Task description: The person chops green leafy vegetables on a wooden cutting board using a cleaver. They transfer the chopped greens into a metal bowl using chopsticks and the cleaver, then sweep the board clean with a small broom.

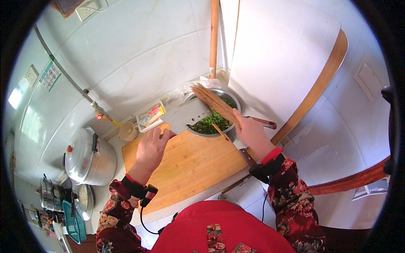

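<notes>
My left hand point(152, 147) grips the dark handle of a cleaver above the board's far left part. The broad grey cleaver blade point(185, 114) reaches over a steel bowl point(233, 95), with a few green bits stuck to it. Chopped green vegetables point(212, 121) lie in the bowl. In my right hand point(251, 134) is a brown bristle hand brush point(215, 102), held slantwise above the bowl and partly covering it. A wooden stick point(220, 132) leans out over the near rim. Under both hands lies a bamboo cutting board point(186, 167).
A dark-handled knife point(248, 158) lies at the board's right edge. Another reddish-brown handle point(264, 122) points right past the bowl. Left stand a lidded aluminium pot point(91, 158), a cup point(128, 131) and a white basket point(151, 117). A white panel point(278, 57) leans behind.
</notes>
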Tool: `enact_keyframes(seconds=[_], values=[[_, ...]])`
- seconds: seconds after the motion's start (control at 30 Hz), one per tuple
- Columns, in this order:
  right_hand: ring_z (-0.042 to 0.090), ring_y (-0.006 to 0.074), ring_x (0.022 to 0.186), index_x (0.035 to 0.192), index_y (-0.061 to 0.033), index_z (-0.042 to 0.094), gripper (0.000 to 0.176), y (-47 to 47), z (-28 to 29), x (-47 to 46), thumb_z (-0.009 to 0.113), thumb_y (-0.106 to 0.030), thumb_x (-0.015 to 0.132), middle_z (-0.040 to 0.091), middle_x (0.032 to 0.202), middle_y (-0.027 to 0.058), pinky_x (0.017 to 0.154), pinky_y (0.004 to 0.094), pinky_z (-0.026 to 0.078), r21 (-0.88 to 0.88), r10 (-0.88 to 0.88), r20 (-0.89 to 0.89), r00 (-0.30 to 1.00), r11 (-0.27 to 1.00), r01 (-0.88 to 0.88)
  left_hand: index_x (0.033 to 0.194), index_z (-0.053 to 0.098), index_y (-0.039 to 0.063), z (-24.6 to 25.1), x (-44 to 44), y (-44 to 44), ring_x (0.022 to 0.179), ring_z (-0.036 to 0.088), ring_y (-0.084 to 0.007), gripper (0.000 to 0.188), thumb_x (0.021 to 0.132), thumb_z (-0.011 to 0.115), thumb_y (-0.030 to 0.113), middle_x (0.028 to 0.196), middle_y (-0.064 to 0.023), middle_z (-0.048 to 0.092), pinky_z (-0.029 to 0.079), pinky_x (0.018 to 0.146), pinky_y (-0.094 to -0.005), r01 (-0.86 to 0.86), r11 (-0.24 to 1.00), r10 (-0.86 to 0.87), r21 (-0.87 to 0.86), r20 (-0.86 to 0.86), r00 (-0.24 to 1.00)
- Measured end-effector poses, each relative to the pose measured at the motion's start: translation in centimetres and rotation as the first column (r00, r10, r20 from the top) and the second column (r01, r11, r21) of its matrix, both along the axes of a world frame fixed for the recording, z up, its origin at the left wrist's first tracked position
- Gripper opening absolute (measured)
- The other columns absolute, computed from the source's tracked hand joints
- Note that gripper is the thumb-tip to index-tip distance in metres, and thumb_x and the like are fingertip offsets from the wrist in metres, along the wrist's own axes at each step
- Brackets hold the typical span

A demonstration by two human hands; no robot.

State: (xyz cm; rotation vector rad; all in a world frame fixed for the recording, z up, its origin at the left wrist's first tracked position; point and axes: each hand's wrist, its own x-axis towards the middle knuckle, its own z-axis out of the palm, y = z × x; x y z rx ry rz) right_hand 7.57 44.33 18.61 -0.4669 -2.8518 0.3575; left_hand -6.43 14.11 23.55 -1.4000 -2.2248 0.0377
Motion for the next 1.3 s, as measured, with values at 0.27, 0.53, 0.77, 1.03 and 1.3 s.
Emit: enact_keyframes(seconds=[0.27, 0.53, 0.77, 1.03, 1.3], values=[[0.063, 0.0372, 0.07, 0.144, -0.0136, 0.034, 0.061, 1.0, -0.6, 0.8, 0.056, -0.023, 0.088, 0.062, 0.076, 0.0202, 0.064, 0.0473, 0.05, -0.104, -0.07, -0.107, 0.992, 0.993, 0.059, 0.103, 0.06, 0.01, -0.9, 0.4, -3.2, 0.082, 0.06, -0.0281, 0.031, 0.074, 0.069, 0.007, 0.088, -0.0079, 0.056, 0.052, 0.065, -0.0373, -0.133, 0.96, 0.097, 0.245, 0.153, 0.983], [0.063, 0.0397, 0.076, 0.143, -0.0131, 0.034, 0.06, 0.5, -2.9, 1.6, 0.057, -0.024, 0.088, 0.063, 0.081, 0.0224, 0.068, 0.0475, 0.049, -0.267, -0.068, -0.197, 0.978, 0.963, 0.013, 0.105, 0.059, 0.006, -2.9, 2.6, -6.1, 0.079, 0.059, -0.0331, 0.034, 0.073, 0.071, 0.005, 0.087, -0.0114, 0.056, 0.05, 0.066, -0.0391, -0.307, 0.863, 0.113, 0.401, 0.44, 0.891], [0.062, 0.0406, 0.077, 0.142, -0.0129, 0.036, 0.059, 0.0, -2.6, 2.2, 0.057, -0.023, 0.087, 0.063, 0.082, 0.0237, 0.068, 0.0472, 0.048, -0.291, -0.129, -0.257, 0.958, 0.955, 0.05, 0.106, 0.06, 0.0, -5.4, 3.9, -8.9, 0.085, 0.063, -0.0234, 0.031, 0.076, 0.069, 0.0, 0.091, -0.0125, 0.062, 0.05, 0.073, -0.0317, -0.443, 0.785, 0.057, 0.433, 0.661, 0.748], [0.055, 0.0124, 0.06, 0.127, -0.0072, 0.046, 0.036, -3.9, 0.2, 5.3, 0.05, -0.022, 0.095, 0.058, 0.082, 0.0081, 0.052, 0.0253, 0.048, -0.979, -0.099, -0.2, 0.975, 0.061, -0.195, 0.104, 0.063, -0.001, -8.1, 5.7, -14.9, 0.08, 0.064, -0.0237, 0.028, 0.076, 0.068, 0.0, 0.088, -0.0129, 0.063, 0.05, 0.072, -0.0308, -0.58, 0.65, -0.049, 0.492, 0.788, 0.614], [0.057, 0.0158, 0.059, 0.128, -0.0053, 0.043, 0.039, -10.7, -0.4, 8.2, 0.053, -0.021, 0.093, 0.058, 0.077, 0.0085, 0.052, 0.0288, 0.049, -0.992, -0.084, -0.096, 0.992, -0.074, -0.102, 0.11, 0.06, -0.007, -10.6, 8.6, -23.5, 0.093, 0.063, -0.0135, 0.028, 0.082, 0.062, -0.003, 0.101, -0.0104, 0.064, 0.049, 0.081, -0.0253, -0.726, 0.558, -0.129, 0.403, 0.906, 0.404]])
